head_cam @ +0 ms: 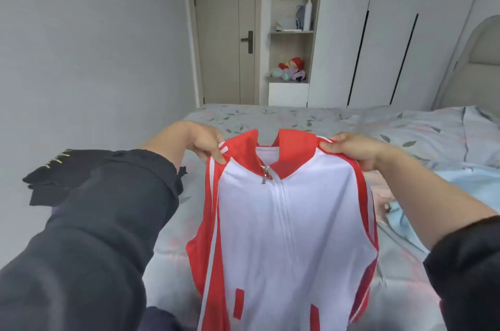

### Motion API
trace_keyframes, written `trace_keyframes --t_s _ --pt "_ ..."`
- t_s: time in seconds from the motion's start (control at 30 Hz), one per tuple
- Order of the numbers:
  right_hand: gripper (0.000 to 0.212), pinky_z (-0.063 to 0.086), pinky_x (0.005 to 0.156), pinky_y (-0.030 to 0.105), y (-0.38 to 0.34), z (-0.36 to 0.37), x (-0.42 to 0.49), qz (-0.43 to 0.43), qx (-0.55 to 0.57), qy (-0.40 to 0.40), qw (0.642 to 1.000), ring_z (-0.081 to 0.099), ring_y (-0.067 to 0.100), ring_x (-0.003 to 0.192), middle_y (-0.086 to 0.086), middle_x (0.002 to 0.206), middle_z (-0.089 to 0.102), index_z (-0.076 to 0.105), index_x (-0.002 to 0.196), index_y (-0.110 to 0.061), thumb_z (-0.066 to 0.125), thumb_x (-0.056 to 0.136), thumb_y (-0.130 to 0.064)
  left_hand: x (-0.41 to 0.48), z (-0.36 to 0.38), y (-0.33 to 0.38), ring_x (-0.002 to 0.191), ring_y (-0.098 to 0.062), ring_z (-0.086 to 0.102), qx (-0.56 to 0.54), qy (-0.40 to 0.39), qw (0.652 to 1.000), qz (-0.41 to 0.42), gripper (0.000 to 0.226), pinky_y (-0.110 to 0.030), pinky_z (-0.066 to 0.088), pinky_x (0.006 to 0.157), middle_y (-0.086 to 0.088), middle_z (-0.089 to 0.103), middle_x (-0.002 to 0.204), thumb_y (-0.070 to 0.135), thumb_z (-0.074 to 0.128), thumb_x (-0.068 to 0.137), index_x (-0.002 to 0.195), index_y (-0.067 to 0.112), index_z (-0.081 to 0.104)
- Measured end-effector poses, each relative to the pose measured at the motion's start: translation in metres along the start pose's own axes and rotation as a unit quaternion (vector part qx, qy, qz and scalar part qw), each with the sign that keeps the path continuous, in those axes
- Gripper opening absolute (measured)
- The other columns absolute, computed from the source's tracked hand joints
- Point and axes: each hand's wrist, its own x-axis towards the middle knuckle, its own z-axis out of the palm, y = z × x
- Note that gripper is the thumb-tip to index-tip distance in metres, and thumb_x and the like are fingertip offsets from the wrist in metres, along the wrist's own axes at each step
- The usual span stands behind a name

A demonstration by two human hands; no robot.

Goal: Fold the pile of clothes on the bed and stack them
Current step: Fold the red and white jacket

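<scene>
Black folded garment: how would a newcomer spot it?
Start at the floral bed. At its left edge, behind the left sleeve, lies the black folded garment. Yellow-green marks set it apart from the red-and-white jacket held up beside it.

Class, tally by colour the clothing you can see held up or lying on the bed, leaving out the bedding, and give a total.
Red and white zip jacket, held up by the left hand and right hand: 1
Black folded clothing, at the left of the bed: 1
Light blue garment, at the right of the bed: 1
Total: 3
</scene>
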Motion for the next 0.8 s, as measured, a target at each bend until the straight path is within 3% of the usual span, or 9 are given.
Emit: trace_keyframes --t_s 0.1,0.17,0.27,0.33,0.37,0.47,0.53,0.67,0.8 --pt "0.022 0.057 0.064 0.023 0.02 -0.002 0.018 0.01 0.092 -0.032 0.995 0.069 0.013 0.065 0.004 0.076 0.073 0.077 0.07 -0.012 0.059 0.08 -0.02 0.016 0.008 -0.008 0.081 -0.02 0.072 -0.12 -0.08 0.99 0.004 0.016 -0.027 0.058 0.067 -0.007 0.074 0.092 -0.003 0.058 0.089 0.092 0.008 0.071" --pt "0.023 0.057 0.06 0.022 0.02 -0.007 0.031 0.01 0.086 -0.023 0.996 0.069 0.013 0.064 0.004 0.075 0.073 0.076 0.071 -0.011 0.058 0.083 -0.019 0.027 0.007 -0.008 0.078 -0.019 0.071 -0.152 -0.073 0.986 0.001 0.016 -0.028 0.058 0.065 -0.006 0.074 0.091 0.001 0.054 0.093 0.094 0.008 0.068" --pt "0.025 0.046 0.057 0.026 0.008 -0.012 0.076 -0.048 -0.093 0.199 0.974 0.06 0.019 0.062 0.01 0.071 0.065 0.067 0.078 -0.002 0.057 0.094 -0.018 0.066 -0.005 0.007 0.079 -0.023 0.064 -0.085 0.171 0.982 -0.006 0.011 -0.028 0.054 0.063 -0.01 0.068 0.095 0.011 0.053 0.097 0.093 0.009 0.063" --pt "0.021 0.037 0.062 0.032 0.008 -0.002 0.114 -0.091 -0.236 0.382 0.889 0.056 0.026 0.074 0.018 0.078 0.058 0.062 0.09 -0.001 0.051 0.095 -0.017 0.103 -0.002 0.023 0.096 -0.031 0.063 -0.002 0.374 0.927 -0.031 0.018 -0.035 0.051 0.074 -0.015 0.065 0.108 0.016 0.052 0.095 0.105 0.006 0.063" --pt "0.019 0.039 0.07 0.036 0.013 0.009 0.129 -0.086 -0.279 0.411 0.864 0.058 0.032 0.087 0.022 0.093 0.06 0.06 0.105 -0.004 0.048 0.095 -0.015 0.121 0.008 0.03 0.109 -0.032 0.058 0.034 0.425 0.903 -0.058 0.024 -0.038 0.047 0.083 -0.014 0.061 0.119 0.017 0.051 0.095 0.115 0.008 0.06" --pt "0.059 0.029 0.104 0.048 0.065 0.048 0.161 -0.025 -0.419 0.376 0.826 0.033 0.033 0.134 0.018 0.148 0.031 0.022 0.147 -0.011 0.046 0.094 -0.02 0.171 0.078 0.03 0.142 -0.03 0.022 0.11 0.406 0.899 -0.124 0.064 -0.048 0.03 0.107 -0.01 0.018 0.156 0.015 0.046 0.095 0.15 0.014 0.014" --pt "0.066 0.013 0.113 0.051 0.122 0.072 0.163 0.007 -0.502 0.293 0.814 0.013 0.031 0.144 0.015 0.158 0.009 0.006 0.151 -0.014 0.041 0.096 -0.027 0.195 0.144 0.009 0.147 -0.029 -0.002 0.159 0.334 0.922 -0.116 0.08 -0.053 0.013 0.116 -0.007 -0.009 0.16 0.02 0.045 0.096 0.151 0.011 -0.013" --pt "0.059 -0.002 0.116 0.052 0.239 0.103 0.141 0.107 -0.563 0.129 0.809 0.0 0.029 0.147 0.009 0.16 -0.002 0.002 0.153 -0.026 0.018 0.099 -0.045 0.208 0.26 -0.051 0.146 -0.025 -0.017 0.156 0.175 0.97 -0.06 0.065 -0.048 -0.009 0.116 -0.003 -0.015 0.16 0.048 0.021 0.101 0.153 0.02 -0.007" --pt "0.06 -0.005 0.115 0.051 0.264 0.106 0.145 0.095 -0.562 0.149 0.808 0.004 0.03 0.146 0.009 0.16 0.004 0.005 0.152 -0.028 0.017 0.097 -0.047 0.218 0.277 -0.071 0.147 -0.022 -0.011 0.169 0.242 0.955 -0.033 0.057 -0.045 -0.01 0.115 0.001 -0.006 0.161 0.047 0.017 0.1 0.153 0.03 0.004"
